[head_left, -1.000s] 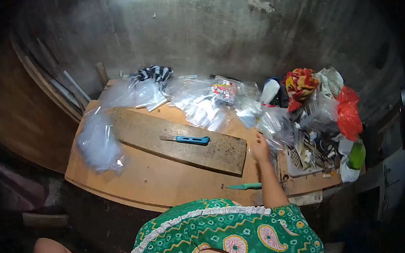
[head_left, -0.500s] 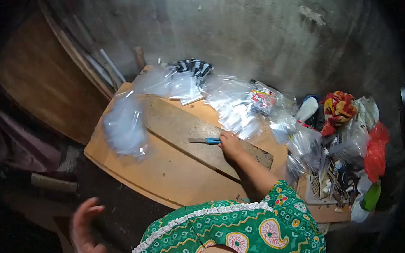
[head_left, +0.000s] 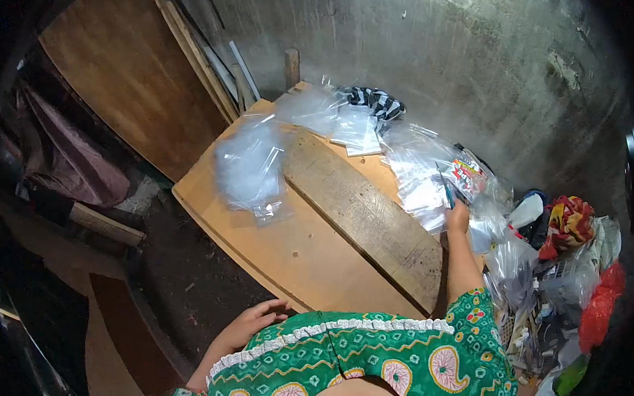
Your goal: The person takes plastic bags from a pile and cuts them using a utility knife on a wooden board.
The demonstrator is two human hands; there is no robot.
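My right hand [head_left: 458,217] is closed round the handle of a blue utility knife [head_left: 450,194], blade pointing toward the wall. The knife overlaps a spread of transparent plastic bags [head_left: 416,167] in this view. To the left of that hand, a worn wooden board [head_left: 360,214] lies lengthwise on the tan tabletop [head_left: 262,241]. My left hand [head_left: 253,323] rests low at the table's near edge, against the green patterned garment [head_left: 302,354], its fingers stretched out with nothing in them.
Another heap of transparent bags [head_left: 250,165] lies on the table's left side. A black-and-white cloth [head_left: 373,102] sits at the far end. Clutter with a red plastic bag [head_left: 601,306] and a patterned cloth [head_left: 569,222] crowds the right. Wooden panels [head_left: 135,78] lean by the wall.
My right hand has lifted the knife off the board and carried it right to the bags, turning the blade wallward. My left hand has come in to the table edge. The view has shifted.
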